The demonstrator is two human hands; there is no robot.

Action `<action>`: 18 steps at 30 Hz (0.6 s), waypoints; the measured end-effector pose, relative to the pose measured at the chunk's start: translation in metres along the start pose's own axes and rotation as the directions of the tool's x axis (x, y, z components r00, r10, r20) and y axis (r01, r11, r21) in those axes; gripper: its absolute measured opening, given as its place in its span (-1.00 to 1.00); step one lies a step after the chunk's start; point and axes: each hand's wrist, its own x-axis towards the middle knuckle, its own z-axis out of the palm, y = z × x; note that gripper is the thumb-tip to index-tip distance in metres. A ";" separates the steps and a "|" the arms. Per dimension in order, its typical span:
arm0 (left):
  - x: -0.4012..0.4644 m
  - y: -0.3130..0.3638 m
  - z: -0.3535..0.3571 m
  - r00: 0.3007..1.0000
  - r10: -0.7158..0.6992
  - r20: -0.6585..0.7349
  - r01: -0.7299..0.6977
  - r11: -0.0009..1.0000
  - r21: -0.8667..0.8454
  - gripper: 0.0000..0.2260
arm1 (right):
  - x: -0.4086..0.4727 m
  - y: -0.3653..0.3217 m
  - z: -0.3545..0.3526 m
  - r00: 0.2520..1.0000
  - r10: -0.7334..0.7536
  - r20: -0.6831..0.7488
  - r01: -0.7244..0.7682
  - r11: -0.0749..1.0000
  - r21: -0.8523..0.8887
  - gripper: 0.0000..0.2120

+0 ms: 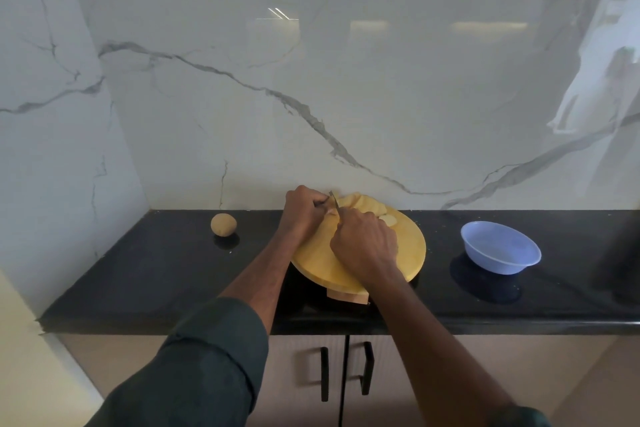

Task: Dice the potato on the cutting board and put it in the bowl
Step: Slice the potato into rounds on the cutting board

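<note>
A round yellow cutting board (405, 253) lies on the black counter. Pale potato slices (367, 206) are fanned along its far edge. My right hand (365, 246) grips a knife (335, 202) whose blade points away from me, down beside the slices. My left hand (303, 213) sits at the board's far left with fingers curled on a potato piece that it mostly hides. A light blue bowl (500, 251) stands to the right of the board, with nothing visible inside it.
A whole unpeeled potato (223, 224) sits on the counter left of the board. A marble wall rises just behind the board. A dark object (623, 253) stands at the right edge. Cabinet doors with black handles (346, 371) lie below the counter.
</note>
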 end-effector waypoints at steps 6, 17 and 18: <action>0.005 -0.002 0.002 1.000 -0.023 0.000 0.022 0.998 0.066 -0.78 | -0.009 0.002 -0.002 0.999 0.028 0.044 -0.028 1.000 -0.013 -0.72; 0.001 0.004 0.005 1.000 0.000 0.010 -0.001 0.997 0.083 -0.76 | -0.008 0.000 -0.008 0.997 0.046 0.065 -0.046 0.999 -0.003 -0.74; 0.001 0.004 0.006 1.000 -0.004 0.001 0.003 0.997 0.082 -0.75 | -0.010 0.002 -0.009 0.997 0.047 0.059 -0.046 0.999 -0.012 -0.76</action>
